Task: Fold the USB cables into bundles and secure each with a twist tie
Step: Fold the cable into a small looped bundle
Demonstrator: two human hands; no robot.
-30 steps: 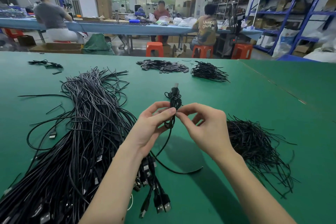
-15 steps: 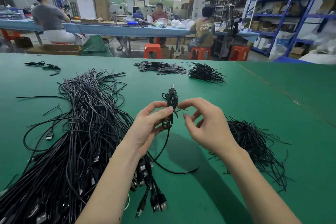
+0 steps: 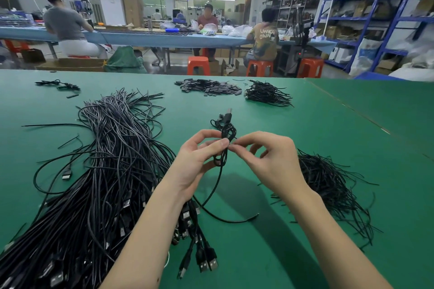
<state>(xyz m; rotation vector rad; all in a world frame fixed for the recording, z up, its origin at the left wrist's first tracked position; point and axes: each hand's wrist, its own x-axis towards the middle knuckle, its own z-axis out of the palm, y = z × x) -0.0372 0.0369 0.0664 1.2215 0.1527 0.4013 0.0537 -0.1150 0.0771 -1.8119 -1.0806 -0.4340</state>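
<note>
Pinching the folded cable bundle [image 3: 225,138] in my left hand [image 3: 199,162], my right hand [image 3: 270,159] has closed back onto the twist tie [image 3: 232,145] between my fingertips, tightening it

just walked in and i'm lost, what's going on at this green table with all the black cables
A person is bundling USB cables. The left hand holds a folded cable bundle upright in its grip, while the right hand pinches a twist tie at the bundle's middle. One cable end trails loose onto the green table. A big heap of loose cables lies on the left; a pile of twist ties lies on the right.
</note>
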